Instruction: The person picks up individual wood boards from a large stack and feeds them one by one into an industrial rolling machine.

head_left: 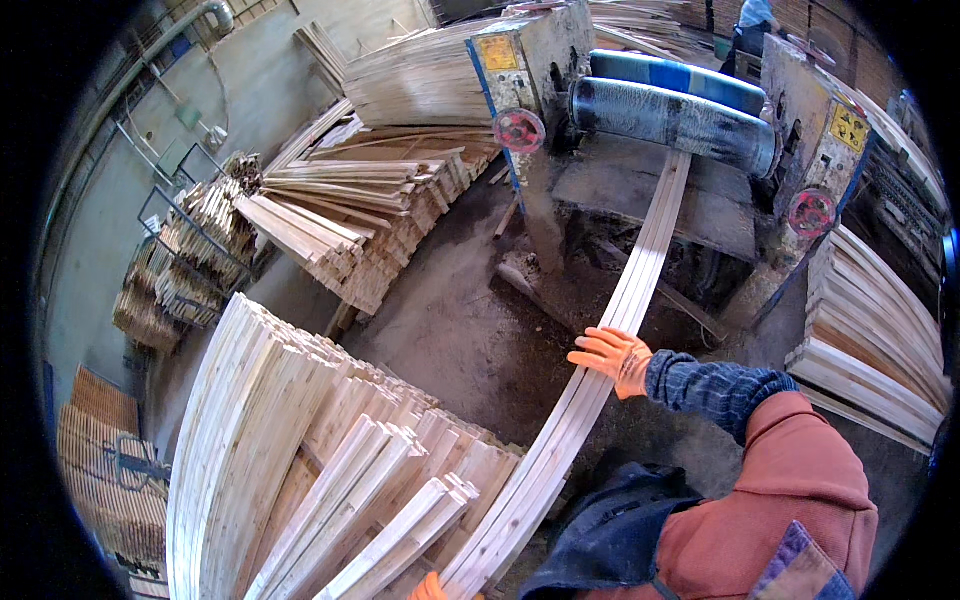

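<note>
Several long, pale wooden strips [590, 400] lie side by side and run from the bottom edge up into a roller machine [675, 120]. Their far ends meet the lower dark roller. My right hand [612, 360], in an orange glove, rests across the top of the strips about midway along, fingers stretched out and slightly apart. At the bottom edge my left hand [432, 588], also gloved in orange, is mostly cut off. Its glove shows on both sides of the strips' near end, around them.
A large stack of wooden strips [240, 400] stands close on the left. Another stack [370, 220] lies beyond it, and more boards [880, 330] are piled at right. Red handwheels [519, 130] stick out from the machine's posts. Another person [755, 30] stands behind the machine.
</note>
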A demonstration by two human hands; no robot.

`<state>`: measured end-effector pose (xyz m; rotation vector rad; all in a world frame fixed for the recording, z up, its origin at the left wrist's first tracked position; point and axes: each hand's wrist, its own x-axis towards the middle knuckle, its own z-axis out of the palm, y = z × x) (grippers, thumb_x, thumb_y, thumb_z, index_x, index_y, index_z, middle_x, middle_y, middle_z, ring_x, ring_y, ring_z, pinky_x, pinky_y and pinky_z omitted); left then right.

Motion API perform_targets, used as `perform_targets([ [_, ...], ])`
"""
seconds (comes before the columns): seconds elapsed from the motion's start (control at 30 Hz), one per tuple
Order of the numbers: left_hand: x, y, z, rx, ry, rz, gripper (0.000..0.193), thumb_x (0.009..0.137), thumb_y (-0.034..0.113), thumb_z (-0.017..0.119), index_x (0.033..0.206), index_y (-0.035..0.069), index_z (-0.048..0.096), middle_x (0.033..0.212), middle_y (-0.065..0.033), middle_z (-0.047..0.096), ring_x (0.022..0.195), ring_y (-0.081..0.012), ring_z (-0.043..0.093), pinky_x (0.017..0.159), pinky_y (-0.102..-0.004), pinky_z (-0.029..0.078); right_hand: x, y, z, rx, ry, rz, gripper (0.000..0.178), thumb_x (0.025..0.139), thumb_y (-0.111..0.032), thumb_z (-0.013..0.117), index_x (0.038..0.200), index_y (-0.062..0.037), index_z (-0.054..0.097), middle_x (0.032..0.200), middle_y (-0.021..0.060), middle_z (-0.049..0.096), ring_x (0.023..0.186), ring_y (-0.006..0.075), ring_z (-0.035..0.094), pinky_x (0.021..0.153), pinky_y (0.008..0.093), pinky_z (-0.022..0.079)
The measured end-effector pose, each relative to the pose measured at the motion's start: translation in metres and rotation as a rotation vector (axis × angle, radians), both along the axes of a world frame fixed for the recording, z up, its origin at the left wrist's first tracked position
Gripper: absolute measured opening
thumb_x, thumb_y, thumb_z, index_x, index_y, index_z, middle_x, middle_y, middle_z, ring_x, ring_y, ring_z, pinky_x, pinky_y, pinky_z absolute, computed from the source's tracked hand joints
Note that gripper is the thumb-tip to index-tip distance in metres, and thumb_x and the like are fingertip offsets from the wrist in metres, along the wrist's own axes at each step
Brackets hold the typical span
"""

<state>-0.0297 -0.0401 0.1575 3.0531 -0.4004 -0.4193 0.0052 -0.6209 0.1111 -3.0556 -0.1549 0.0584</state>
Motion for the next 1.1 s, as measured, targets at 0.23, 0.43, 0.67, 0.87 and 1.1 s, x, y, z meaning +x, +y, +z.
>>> perform_targets([
  [0.23, 0.028, -0.085, -0.028, -0.081, -0.043, -0.154, 0.089, 0.057, 0.052, 0.086, 0.130, 0.010, 0.060, 0.117, -0.0167, 0.067, 0.110, -0.0358, 0.062, 0.108, -0.0510, 0.040, 0.010, 0.110, -0.020, 0.234, -0.039, 0.430, 0.105, 0.063, -0.017, 0.078, 0.160, -0.0260, 0.039, 0.155, 0.0109, 0.050, 0.148, 0.0308, 0.042, 0.129, 0.0520, 0.019],
  [0.43, 0.013, -0.121, -0.023, -0.352, -0.093, -0.093, 0.101, 0.063, 0.053, 0.086, 0.149, 0.012, 0.051, 0.135, -0.0176, 0.062, 0.131, -0.0346, 0.055, 0.120, -0.0534, 0.030, 0.009, 0.157, 0.017, 0.164, 0.142, 0.593, 0.099, 0.066, -0.025, 0.077, 0.159, -0.0242, 0.041, 0.139, 0.0098, 0.060, 0.132, 0.0302, 0.055, 0.124, 0.0525, 0.026],
  [0.67, -0.020, 0.042, -0.021, -0.023, -0.060, 0.143, 0.101, 0.061, 0.049, 0.089, 0.147, 0.012, 0.051, 0.138, -0.0161, 0.060, 0.134, -0.0329, 0.053, 0.121, -0.0540, 0.029, 0.043, 0.106, 0.050, 0.167, 0.400, 0.459, 0.090, 0.065, -0.028, 0.086, 0.148, -0.0157, 0.053, 0.140, 0.0128, 0.062, 0.131, 0.0332, 0.057, 0.121, 0.0464, 0.037],
  [0.87, -0.010, 0.051, -0.024, -0.060, -0.035, 0.135, 0.096, 0.062, 0.040, 0.090, 0.145, 0.011, 0.052, 0.139, -0.0159, 0.058, 0.136, -0.0328, 0.051, 0.123, -0.0529, 0.028, 0.069, 0.173, 0.035, 0.699, 0.237, 0.507, 0.057, 0.084, -0.023, 0.074, 0.138, -0.0085, 0.062, 0.137, 0.0184, 0.066, 0.123, 0.0369, 0.065, 0.106, 0.0464, 0.052],
  [1.1, 0.011, -0.021, -0.035, -0.209, -0.035, 0.000, 0.094, 0.066, 0.042, 0.087, 0.147, 0.011, 0.051, 0.135, -0.0168, 0.062, 0.134, -0.0337, 0.054, 0.122, -0.0514, 0.030, 0.126, 0.308, 0.016, 0.459, 0.000, 0.672, 0.064, 0.086, -0.025, 0.073, 0.147, -0.0175, 0.053, 0.145, 0.0160, 0.059, 0.134, 0.0360, 0.056, 0.114, 0.0475, 0.044],
])
